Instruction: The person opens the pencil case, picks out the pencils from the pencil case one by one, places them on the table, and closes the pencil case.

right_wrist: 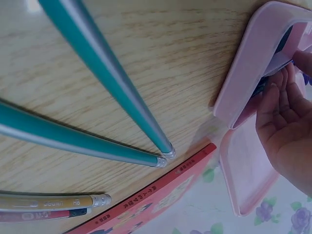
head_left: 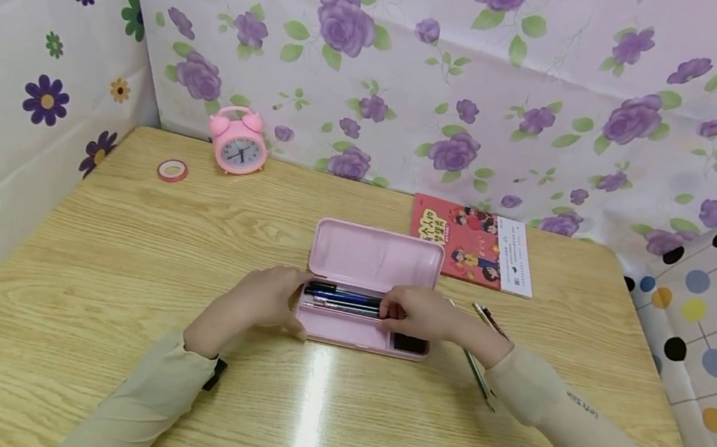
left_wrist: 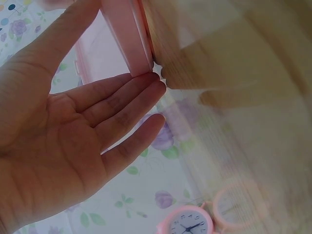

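Note:
A pink pencil case (head_left: 344, 333) lies with its lid raised at the back, and several pens and pencils (head_left: 348, 298) lie lengthwise in its rear compartment. At its left end my left hand (head_left: 260, 297) touches the case, the thumb near the front corner and the fingers toward the back. In the left wrist view those fingers look straight against the case corner (left_wrist: 139, 63). My right hand (head_left: 418, 312) reaches into the right half with curled fingers and pinches the pens at their right ends. A black object (head_left: 409, 343) sits in the case's front right compartment.
Beside my right forearm lie green pencils (head_left: 479, 379) and other pencils (head_left: 489, 318). A red book (head_left: 465, 241) is behind the case. Farther left stand a pink alarm clock (head_left: 239, 147) and a pink tape roll (head_left: 172, 170). Flowered cloth (head_left: 379, 68) hangs behind the table.

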The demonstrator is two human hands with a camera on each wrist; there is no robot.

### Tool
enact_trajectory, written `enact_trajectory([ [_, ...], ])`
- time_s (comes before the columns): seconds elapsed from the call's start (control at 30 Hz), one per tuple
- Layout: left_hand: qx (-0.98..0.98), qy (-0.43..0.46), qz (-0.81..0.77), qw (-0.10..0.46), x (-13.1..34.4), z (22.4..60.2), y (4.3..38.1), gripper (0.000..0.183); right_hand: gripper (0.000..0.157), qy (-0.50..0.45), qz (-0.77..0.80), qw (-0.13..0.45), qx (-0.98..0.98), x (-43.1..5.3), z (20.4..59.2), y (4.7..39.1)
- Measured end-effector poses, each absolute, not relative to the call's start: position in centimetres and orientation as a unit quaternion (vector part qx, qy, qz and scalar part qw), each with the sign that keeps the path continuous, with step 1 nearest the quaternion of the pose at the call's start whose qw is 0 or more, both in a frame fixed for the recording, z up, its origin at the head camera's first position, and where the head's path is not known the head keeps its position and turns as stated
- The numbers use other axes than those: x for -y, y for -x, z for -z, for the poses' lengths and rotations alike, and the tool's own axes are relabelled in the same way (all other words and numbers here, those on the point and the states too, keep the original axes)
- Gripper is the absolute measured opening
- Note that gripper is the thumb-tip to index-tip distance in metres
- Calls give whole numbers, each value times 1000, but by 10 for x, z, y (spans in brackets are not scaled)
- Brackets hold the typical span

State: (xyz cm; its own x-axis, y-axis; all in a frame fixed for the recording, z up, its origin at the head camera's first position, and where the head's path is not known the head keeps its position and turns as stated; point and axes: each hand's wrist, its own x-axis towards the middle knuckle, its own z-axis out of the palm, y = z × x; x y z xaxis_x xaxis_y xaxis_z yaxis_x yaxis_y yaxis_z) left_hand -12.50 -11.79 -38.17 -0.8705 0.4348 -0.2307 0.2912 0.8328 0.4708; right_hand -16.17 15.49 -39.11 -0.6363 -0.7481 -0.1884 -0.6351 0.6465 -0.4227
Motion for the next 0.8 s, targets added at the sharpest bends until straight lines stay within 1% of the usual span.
enact_trajectory([
  [0.13,-943,-193,-216,166,118,382,125,86,13,387,158,196,-887,-155,392,164],
  [0.2,-943,-194,-215,165,118,382,125,87,13,390,160,193,-886,-155,392,164],
  [0.33,-943,-196,-212,163,117,381,125,87,11,396,177,170,-885,-161,391,161],
  [0.47,-943,-190,-214,171,117,380,124,89,9,392,185,131,-892,-177,388,157],
  [0.63,-942,-180,-216,180,117,380,125,92,9,373,176,97,-906,-207,386,152],
  [0.8,-942,-178,-217,184,117,380,125,92,8,333,209,86,-916,-246,384,141],
])
